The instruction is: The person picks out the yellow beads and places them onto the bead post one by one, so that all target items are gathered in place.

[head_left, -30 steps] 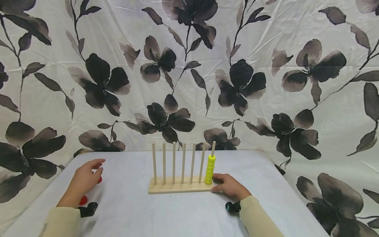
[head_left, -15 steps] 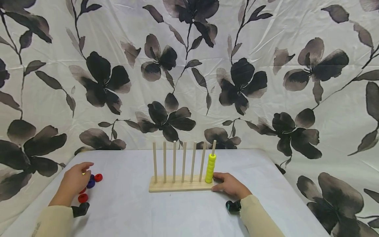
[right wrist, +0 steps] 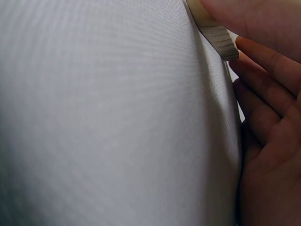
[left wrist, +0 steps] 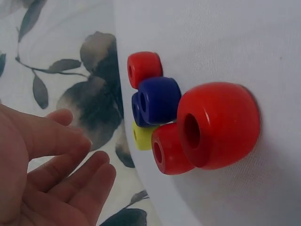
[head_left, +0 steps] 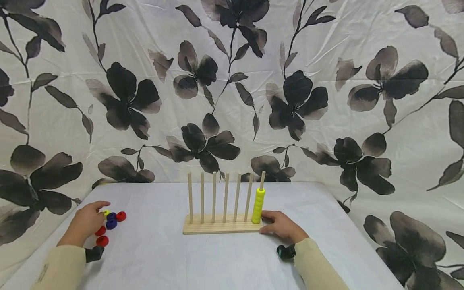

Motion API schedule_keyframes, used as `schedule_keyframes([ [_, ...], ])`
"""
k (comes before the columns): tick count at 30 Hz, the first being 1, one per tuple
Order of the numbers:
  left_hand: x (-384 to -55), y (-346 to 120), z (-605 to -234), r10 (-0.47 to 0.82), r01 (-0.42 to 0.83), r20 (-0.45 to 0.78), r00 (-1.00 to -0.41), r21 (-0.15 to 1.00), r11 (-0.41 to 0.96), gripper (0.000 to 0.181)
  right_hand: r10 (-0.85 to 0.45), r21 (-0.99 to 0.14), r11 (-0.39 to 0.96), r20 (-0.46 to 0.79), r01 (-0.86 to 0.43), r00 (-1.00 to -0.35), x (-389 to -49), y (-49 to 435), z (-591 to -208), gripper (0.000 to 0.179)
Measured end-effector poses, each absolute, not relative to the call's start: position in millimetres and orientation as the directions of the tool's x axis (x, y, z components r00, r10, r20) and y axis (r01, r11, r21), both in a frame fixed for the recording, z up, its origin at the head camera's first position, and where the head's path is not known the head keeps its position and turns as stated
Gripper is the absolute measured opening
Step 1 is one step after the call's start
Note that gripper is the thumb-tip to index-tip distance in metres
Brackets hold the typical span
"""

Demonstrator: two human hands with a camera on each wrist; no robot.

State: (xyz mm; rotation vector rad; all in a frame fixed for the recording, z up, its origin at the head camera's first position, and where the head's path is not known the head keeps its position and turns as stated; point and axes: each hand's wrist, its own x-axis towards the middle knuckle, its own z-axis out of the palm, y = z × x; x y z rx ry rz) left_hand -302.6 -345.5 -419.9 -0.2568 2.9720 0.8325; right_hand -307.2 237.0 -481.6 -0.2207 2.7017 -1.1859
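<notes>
My left hand [head_left: 85,220] hovers at the table's left side with loosely bent fingers and nothing in them. Close to it lie a yellow bead [head_left: 106,212], a blue bead [head_left: 111,224] against another blue one, and red beads [left wrist: 218,125]. In the left wrist view the fingers [left wrist: 96,183] stand apart from every bead. A wooden peg rack [head_left: 222,228] stands mid-table with a row of upright pegs. Its rightmost peg carries a stack of yellow beads [head_left: 258,206]. My right hand [head_left: 283,226] grips the right end of the rack's base [right wrist: 218,40], thumb in front, fingers behind.
A white cloth [head_left: 163,257] covers the table. Behind it hangs a floral curtain [head_left: 232,100]. Each wrist wears a small black camera, such as the one [head_left: 285,252] on the right.
My left hand has moved left and back from the beads, uncovering the blue, red and yellow ones. The right hand keeps its hold on the rack.
</notes>
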Motion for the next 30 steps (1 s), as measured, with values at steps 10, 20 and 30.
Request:
schedule_keyframes([
  [10, -317.1, -353.4, -429.1, -0.14, -0.196, -0.148, -0.979, 0.501, 0.843, 0.06, -0.218, -0.751, 0.657, -0.115, -0.058, -0.969, -305.6, 236.8, -481.9, 0.072],
  [20, -326.1, -364.2, -441.9, -0.108, -0.207, -0.222, -0.969, 0.486, 0.849, 0.057, -0.22, -0.754, 0.654, -0.117, -0.057, -0.968, -306.3, 234.5, -482.2, 0.072],
  [30, -328.2, -366.2, -443.8, -0.121, -0.205, -0.21, -0.97, 0.44, 0.874, 0.05, -0.228, -0.75, 0.658, -0.112, -0.068, -0.967, -306.1, 233.1, -479.7, 0.071],
])
